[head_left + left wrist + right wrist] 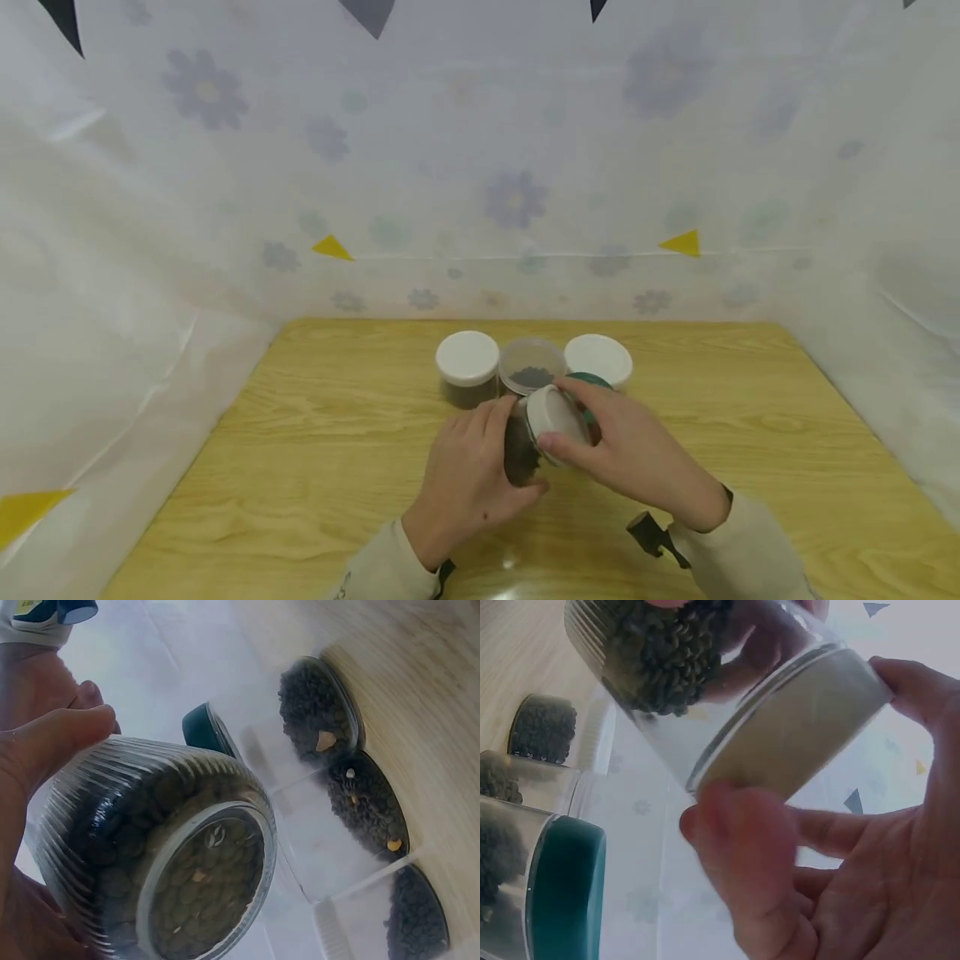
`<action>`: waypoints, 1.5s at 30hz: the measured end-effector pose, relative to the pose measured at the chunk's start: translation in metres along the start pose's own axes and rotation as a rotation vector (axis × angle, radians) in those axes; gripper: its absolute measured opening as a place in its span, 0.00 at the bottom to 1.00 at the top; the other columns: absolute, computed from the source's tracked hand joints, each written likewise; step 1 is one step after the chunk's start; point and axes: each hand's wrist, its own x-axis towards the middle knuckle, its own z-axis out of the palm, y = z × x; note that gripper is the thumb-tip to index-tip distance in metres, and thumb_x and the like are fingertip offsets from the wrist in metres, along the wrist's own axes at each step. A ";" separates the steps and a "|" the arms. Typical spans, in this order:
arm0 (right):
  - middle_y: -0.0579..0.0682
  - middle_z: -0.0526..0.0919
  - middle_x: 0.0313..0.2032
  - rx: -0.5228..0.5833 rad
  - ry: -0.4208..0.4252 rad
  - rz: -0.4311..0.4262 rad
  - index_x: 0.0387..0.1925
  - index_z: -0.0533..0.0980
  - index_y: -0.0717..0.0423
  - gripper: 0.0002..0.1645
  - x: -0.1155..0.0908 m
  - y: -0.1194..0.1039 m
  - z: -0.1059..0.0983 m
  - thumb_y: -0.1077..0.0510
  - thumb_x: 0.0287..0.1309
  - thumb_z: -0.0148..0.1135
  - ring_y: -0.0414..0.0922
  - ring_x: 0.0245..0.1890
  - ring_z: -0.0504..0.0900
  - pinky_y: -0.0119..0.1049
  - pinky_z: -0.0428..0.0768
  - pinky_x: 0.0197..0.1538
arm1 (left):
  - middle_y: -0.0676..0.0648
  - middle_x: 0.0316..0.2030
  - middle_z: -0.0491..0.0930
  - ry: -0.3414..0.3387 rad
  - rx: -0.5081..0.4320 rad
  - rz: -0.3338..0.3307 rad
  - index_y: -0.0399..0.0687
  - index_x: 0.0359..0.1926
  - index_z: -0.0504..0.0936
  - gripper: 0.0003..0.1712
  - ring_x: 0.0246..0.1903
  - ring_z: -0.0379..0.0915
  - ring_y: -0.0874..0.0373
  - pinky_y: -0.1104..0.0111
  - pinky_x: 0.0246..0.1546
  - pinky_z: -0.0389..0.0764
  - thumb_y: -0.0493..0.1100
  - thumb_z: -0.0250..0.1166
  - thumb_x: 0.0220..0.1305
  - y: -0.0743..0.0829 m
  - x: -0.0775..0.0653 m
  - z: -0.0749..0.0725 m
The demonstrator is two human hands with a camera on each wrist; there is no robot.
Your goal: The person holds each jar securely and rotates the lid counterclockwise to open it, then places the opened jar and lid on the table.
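Observation:
My left hand grips a clear ribbed jar part filled with dark pellets. The jar is tilted, its base facing the left wrist camera and its mouth end pointing toward my right hand. A white lid covers that end, and the right hand's thumb and fingers hold the lid by its rim. The right wrist view shows the pellets lying away from the lid, with clear glass between. Close behind the hands stands a jar with a teal lid, mostly hidden in the head view.
Behind the hands, a white-lidded jar stands at left, a jar with a see-through top in the middle and another white-lidded jar at right. They stand on a wood-grain table. A flowered curtain surrounds the back and sides.

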 end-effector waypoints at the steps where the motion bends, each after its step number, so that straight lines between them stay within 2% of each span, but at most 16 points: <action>1: 0.45 0.82 0.47 0.010 -0.001 -0.010 0.70 0.66 0.47 0.43 0.000 0.000 0.000 0.30 0.61 0.58 0.33 0.25 0.74 0.30 0.75 0.31 | 0.50 0.48 0.82 -0.005 -0.020 -0.008 0.47 0.62 0.72 0.53 0.41 0.82 0.58 0.64 0.40 0.84 0.66 0.78 0.38 0.000 0.000 0.000; 5: 0.42 0.80 0.40 0.023 0.017 -0.056 0.70 0.67 0.46 0.40 -0.002 0.003 0.000 0.34 0.62 0.60 0.33 0.22 0.70 0.29 0.72 0.26 | 0.51 0.46 0.81 -0.023 -0.083 -0.034 0.48 0.63 0.70 0.51 0.37 0.80 0.60 0.66 0.36 0.83 0.63 0.78 0.38 0.002 0.000 0.000; 8: 0.41 0.79 0.37 0.014 0.038 -0.083 0.71 0.67 0.46 0.40 -0.002 0.005 -0.001 0.36 0.62 0.62 0.31 0.22 0.69 0.28 0.72 0.26 | 0.51 0.47 0.81 -0.029 -0.083 -0.028 0.48 0.63 0.70 0.52 0.38 0.80 0.60 0.66 0.37 0.83 0.63 0.78 0.38 0.003 0.003 0.000; 16: 0.42 0.75 0.31 0.043 0.039 -0.135 0.72 0.65 0.51 0.42 -0.001 0.014 0.001 0.40 0.62 0.64 0.31 0.21 0.68 0.28 0.72 0.26 | 0.50 0.51 0.81 0.004 -0.101 0.040 0.45 0.61 0.72 0.50 0.43 0.82 0.58 0.65 0.43 0.84 0.60 0.80 0.37 -0.001 0.006 0.000; 17: 0.42 0.75 0.32 0.055 0.037 -0.145 0.72 0.65 0.51 0.42 -0.001 0.016 0.002 0.41 0.62 0.64 0.31 0.22 0.68 0.28 0.72 0.26 | 0.50 0.51 0.81 -0.001 -0.107 0.046 0.45 0.61 0.72 0.50 0.44 0.82 0.58 0.64 0.44 0.84 0.59 0.80 0.38 -0.002 0.006 0.000; 20: 0.44 0.78 0.44 0.091 0.031 -0.215 0.73 0.64 0.47 0.43 -0.001 0.020 0.003 0.45 0.60 0.68 0.33 0.29 0.72 0.29 0.75 0.30 | 0.51 0.53 0.80 -0.054 -0.171 0.037 0.47 0.63 0.70 0.50 0.44 0.81 0.60 0.66 0.43 0.84 0.58 0.80 0.39 -0.004 0.006 -0.001; 23: 0.45 0.74 0.56 0.114 0.023 -0.300 0.73 0.63 0.40 0.44 -0.001 0.023 0.002 0.48 0.58 0.70 0.35 0.38 0.72 0.29 0.78 0.33 | 0.52 0.54 0.79 -0.118 -0.237 0.011 0.48 0.65 0.69 0.50 0.44 0.79 0.63 0.68 0.41 0.83 0.58 0.79 0.41 -0.005 0.004 -0.002; 26: 0.47 0.73 0.59 0.122 0.002 -0.344 0.74 0.61 0.38 0.44 0.000 0.022 0.001 0.48 0.59 0.69 0.36 0.41 0.72 0.30 0.78 0.35 | 0.52 0.53 0.79 -0.139 -0.240 0.004 0.48 0.65 0.68 0.50 0.43 0.78 0.63 0.69 0.40 0.82 0.58 0.78 0.42 -0.007 0.004 -0.004; 33: 0.47 0.74 0.55 0.107 -0.051 -0.313 0.75 0.59 0.40 0.43 0.001 0.023 -0.001 0.45 0.62 0.66 0.33 0.37 0.72 0.30 0.78 0.36 | 0.50 0.53 0.80 -0.128 -0.136 0.031 0.46 0.64 0.69 0.52 0.44 0.80 0.61 0.66 0.40 0.84 0.62 0.79 0.40 -0.008 0.005 -0.006; 36: 0.47 0.73 0.57 0.093 -0.073 -0.299 0.75 0.58 0.38 0.44 0.002 0.023 -0.003 0.44 0.61 0.66 0.34 0.39 0.74 0.30 0.79 0.38 | 0.49 0.54 0.80 -0.124 -0.110 0.029 0.46 0.64 0.69 0.53 0.44 0.81 0.60 0.65 0.40 0.84 0.63 0.79 0.39 -0.008 0.005 -0.005; 39: 0.48 0.70 0.64 0.067 -0.092 -0.290 0.77 0.54 0.35 0.48 0.002 0.023 -0.005 0.42 0.60 0.66 0.40 0.52 0.77 0.37 0.81 0.46 | 0.49 0.54 0.79 -0.120 -0.097 0.028 0.46 0.64 0.69 0.53 0.44 0.81 0.59 0.65 0.39 0.84 0.63 0.79 0.39 -0.008 0.006 -0.004; 42: 0.51 0.64 0.71 0.040 -0.094 -0.284 0.78 0.46 0.34 0.52 0.002 0.023 -0.005 0.42 0.62 0.65 0.49 0.65 0.73 0.47 0.80 0.53 | 0.49 0.54 0.79 -0.102 -0.082 0.038 0.46 0.64 0.69 0.52 0.44 0.81 0.59 0.65 0.40 0.84 0.62 0.78 0.39 -0.009 0.007 -0.005; 43: 0.52 0.62 0.72 0.034 -0.089 -0.281 0.79 0.45 0.35 0.51 0.002 0.023 -0.005 0.43 0.63 0.63 0.52 0.68 0.70 0.50 0.80 0.55 | 0.49 0.54 0.79 -0.097 -0.081 0.041 0.46 0.64 0.69 0.52 0.45 0.81 0.59 0.65 0.41 0.85 0.62 0.79 0.39 -0.009 0.008 -0.005; 45: 0.53 0.61 0.73 0.041 -0.073 -0.258 0.79 0.44 0.35 0.48 0.002 0.022 -0.006 0.44 0.67 0.60 0.53 0.66 0.71 0.50 0.80 0.54 | 0.49 0.54 0.79 -0.086 -0.077 0.042 0.45 0.64 0.70 0.52 0.46 0.81 0.59 0.65 0.42 0.85 0.62 0.79 0.39 -0.010 0.008 -0.005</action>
